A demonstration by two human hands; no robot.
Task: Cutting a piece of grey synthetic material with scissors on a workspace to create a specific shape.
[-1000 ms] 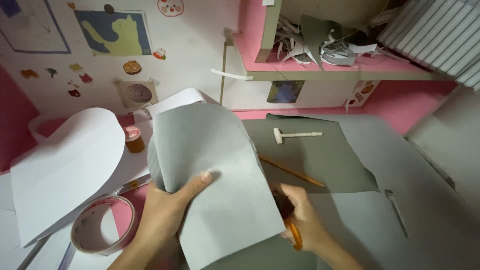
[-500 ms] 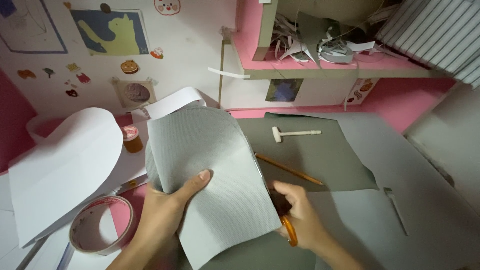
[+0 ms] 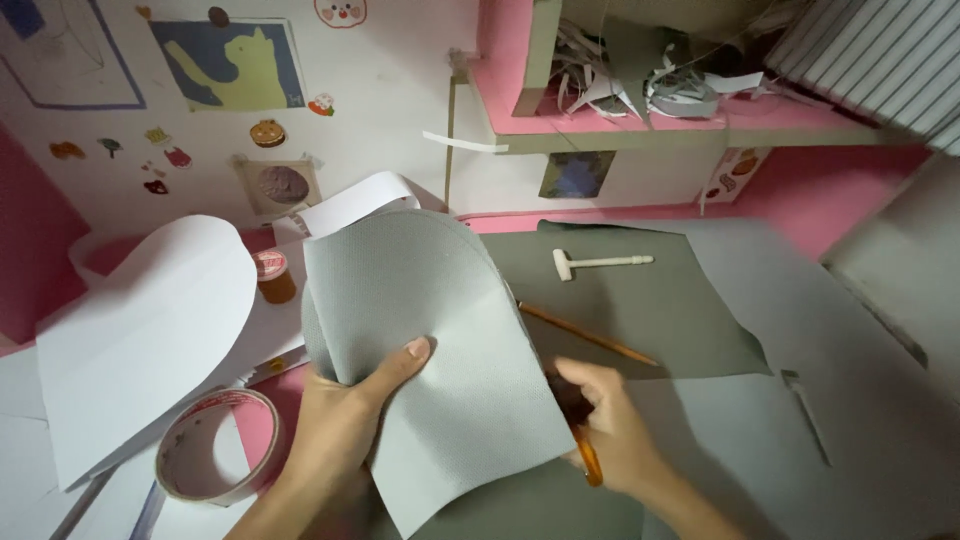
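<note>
grey sheet (image 3: pixel 440 350) | textured, rounded top, held up curved | orange-handled scissors (image 3: pixel 588 462) | at its right edge

Tape roll (image 3: pixel 215 445) left of fabric piece (image 3: pixel 440 350)

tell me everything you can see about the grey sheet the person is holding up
The grey sheet looks like thin textured fabric or leatherette, pale grey with a fine weave. Its top edge is cut in a rounded arch and curls backward; the lower part hangs to a corner. The left hand grips its left edge, thumb on the front. The right hand, holding orange-handled scissors, meets its right edge. It stands raised over darker grey sheets on the table.
</note>
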